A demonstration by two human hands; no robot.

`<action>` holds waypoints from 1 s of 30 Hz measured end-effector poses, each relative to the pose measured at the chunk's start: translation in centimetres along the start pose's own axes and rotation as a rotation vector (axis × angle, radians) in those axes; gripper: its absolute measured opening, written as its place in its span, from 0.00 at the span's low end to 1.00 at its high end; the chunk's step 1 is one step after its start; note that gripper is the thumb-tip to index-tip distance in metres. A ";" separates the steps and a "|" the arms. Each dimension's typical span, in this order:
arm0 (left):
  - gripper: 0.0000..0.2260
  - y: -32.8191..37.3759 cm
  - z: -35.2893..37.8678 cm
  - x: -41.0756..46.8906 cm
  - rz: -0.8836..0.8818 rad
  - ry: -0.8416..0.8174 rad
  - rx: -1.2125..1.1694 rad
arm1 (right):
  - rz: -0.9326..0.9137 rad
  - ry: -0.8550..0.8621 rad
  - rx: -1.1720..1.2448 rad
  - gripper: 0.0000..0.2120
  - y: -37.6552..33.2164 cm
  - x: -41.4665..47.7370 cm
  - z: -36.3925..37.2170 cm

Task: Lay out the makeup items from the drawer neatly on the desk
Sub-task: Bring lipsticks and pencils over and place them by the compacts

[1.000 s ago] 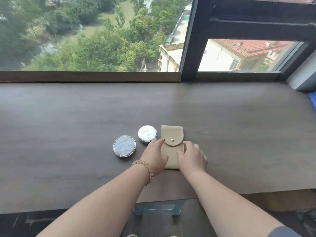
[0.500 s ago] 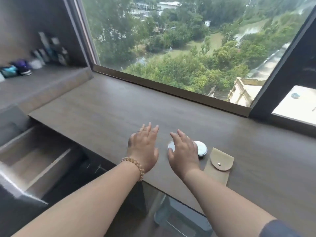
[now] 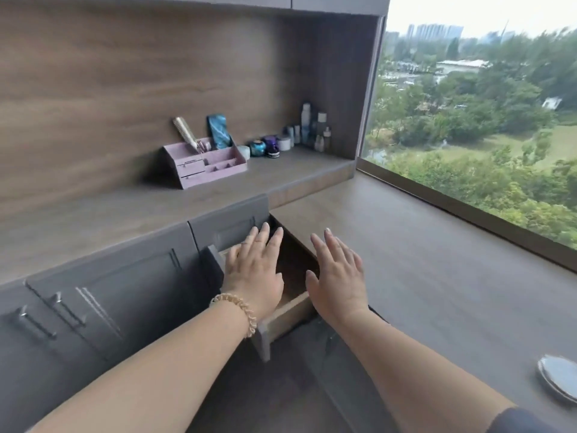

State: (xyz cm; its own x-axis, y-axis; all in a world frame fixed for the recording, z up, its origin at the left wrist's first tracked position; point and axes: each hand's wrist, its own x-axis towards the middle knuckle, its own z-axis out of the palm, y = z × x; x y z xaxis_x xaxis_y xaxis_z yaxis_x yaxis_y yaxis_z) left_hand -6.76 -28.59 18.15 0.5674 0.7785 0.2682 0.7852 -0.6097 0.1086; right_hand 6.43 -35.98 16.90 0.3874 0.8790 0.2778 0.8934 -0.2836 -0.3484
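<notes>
An open drawer (image 3: 285,314) juts out from the grey cabinet front, left of the dark wooden desk (image 3: 437,276). My left hand (image 3: 254,270) hovers over the drawer with straight fingers and holds nothing. My right hand (image 3: 338,273) is beside it, over the drawer's right side, fingers spread, also holding nothing. The drawer's inside is dark and mostly hidden behind my hands. A round silver compact (image 3: 559,379) lies on the desk at the lower right edge of the view.
A raised counter on the left carries a pink organiser (image 3: 204,165) with a hairbrush, plus several jars and bottles (image 3: 299,135) near the corner. Grey cabinet doors with bar handles (image 3: 68,310) run along the left. A large window (image 3: 484,120) borders the desk's far side.
My view has swung left from the desk to the drawer. Both hands left the beige pouch and compacts and moved with straight fingers over the open drawer.
</notes>
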 end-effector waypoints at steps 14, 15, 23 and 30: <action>0.34 -23.6 0.8 10.4 -0.205 0.047 -0.039 | -0.199 -0.058 -0.010 0.32 -17.7 17.2 10.3; 0.34 -24.4 1.6 11.7 -0.212 0.042 -0.035 | -0.217 -0.074 -0.017 0.32 -17.8 19.0 11.4; 0.34 -31.1 5.7 21.8 -0.368 0.026 0.011 | -0.346 -0.191 -0.009 0.30 -18.4 32.9 20.1; 0.35 -35.6 9.0 28.8 -0.395 0.030 0.009 | -0.431 -0.248 0.003 0.31 -20.0 41.0 26.4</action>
State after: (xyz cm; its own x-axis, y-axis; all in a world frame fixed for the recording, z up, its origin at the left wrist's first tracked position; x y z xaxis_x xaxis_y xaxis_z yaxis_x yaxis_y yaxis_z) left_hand -16.20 16.87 13.40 0.2137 0.9481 0.2356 0.9437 -0.2626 0.2011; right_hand -1.51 15.84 11.65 -0.0828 0.9810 0.1756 0.9596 0.1260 -0.2514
